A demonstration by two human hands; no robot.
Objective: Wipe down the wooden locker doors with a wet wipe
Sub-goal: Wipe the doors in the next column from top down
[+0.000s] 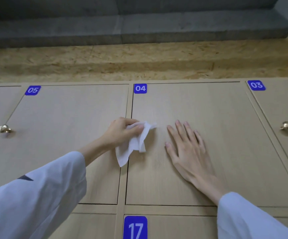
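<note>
Sleeve (pixel 36 192) lower left; left hand (pixel 121 133) pinches limp wipe (pixel 131 145) by bunched top, right hand (pixel 188 149) flat on door 04 (pixel 217 118).

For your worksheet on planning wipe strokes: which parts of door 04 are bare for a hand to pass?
Door 04 is bare between its label and both hands, and right of the right hand. Crowded: its left edge, where the left hand holds the wipe.

A strip of chipboard-looking panel (pixel 139 61) is seen running along the top, rough and flecked. Above that, a grey concrete ledge (pixel 136 30) is stepped back in two bands. Everything's lit pretty softly and evenly, no harsh shadows.
</note>
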